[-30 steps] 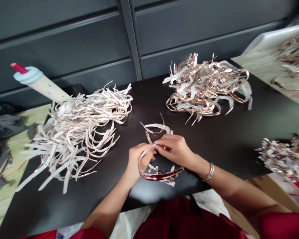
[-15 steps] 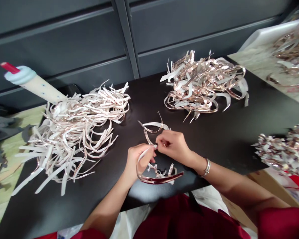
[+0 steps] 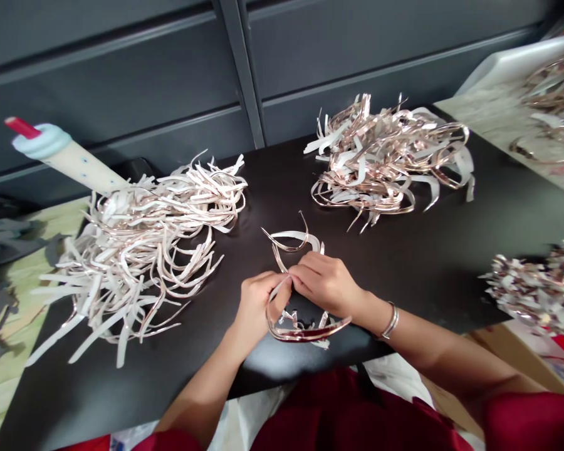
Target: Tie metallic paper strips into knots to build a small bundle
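My left hand (image 3: 258,304) pinches one end of a curled strip (image 3: 305,334), white on one face and shiny rose-gold on the other. Its free length loops down towards me over the black table. My right hand (image 3: 326,283) is closed, its fingertips meeting the left hand's at the same strip end. Just beyond my hands lie a few loose curled strips (image 3: 289,240) on the tabletop. Small cut scraps (image 3: 322,322) rest beneath the held strip, partly seen through its loop. The exact pinch point is covered by my fingers.
A big heap of white strips (image 3: 155,244) covers the left of the black table (image 3: 272,181). Another heap of rose-gold strips (image 3: 390,156) lies back right, with a pile of short pieces (image 3: 540,288) at the right edge. A pale tube with a red tip (image 3: 82,163) leans at back left.
My right hand has turned, its fingers now closer against the left fingertips at the strip's end. The hanging loop has swung slightly to the right. The view has shifted a little.
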`<move>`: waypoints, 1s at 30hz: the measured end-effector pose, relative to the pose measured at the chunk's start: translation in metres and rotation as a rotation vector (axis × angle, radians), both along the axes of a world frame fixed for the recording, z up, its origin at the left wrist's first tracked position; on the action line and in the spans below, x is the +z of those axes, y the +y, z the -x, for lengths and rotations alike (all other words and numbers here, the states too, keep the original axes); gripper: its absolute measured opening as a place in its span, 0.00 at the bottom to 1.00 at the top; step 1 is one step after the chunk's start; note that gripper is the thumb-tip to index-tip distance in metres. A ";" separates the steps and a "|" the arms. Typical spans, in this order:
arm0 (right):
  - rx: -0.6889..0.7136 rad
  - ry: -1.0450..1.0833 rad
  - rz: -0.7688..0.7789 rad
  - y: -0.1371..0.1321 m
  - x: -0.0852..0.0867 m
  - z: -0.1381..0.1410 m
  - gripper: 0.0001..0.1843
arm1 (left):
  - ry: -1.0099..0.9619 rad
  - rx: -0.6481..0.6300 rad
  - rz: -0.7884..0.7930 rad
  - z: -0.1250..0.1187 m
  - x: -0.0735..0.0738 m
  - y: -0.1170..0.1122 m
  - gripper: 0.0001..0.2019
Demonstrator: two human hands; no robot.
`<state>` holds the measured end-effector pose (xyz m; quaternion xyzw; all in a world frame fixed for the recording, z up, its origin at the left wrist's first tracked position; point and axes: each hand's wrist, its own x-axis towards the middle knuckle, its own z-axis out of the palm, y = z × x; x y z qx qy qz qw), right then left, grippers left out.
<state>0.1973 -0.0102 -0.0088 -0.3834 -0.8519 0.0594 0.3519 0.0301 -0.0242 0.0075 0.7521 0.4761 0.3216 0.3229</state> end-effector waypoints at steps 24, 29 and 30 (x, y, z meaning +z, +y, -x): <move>0.264 0.789 1.213 0.011 0.007 -0.001 0.17 | -0.391 0.088 0.606 0.006 0.000 0.005 0.17; 0.371 0.910 1.261 0.007 0.008 0.002 0.19 | -0.365 -0.029 0.585 0.006 0.006 0.004 0.18; 0.396 0.928 1.284 0.008 0.008 0.002 0.18 | -0.333 -0.042 0.567 0.007 0.007 0.004 0.17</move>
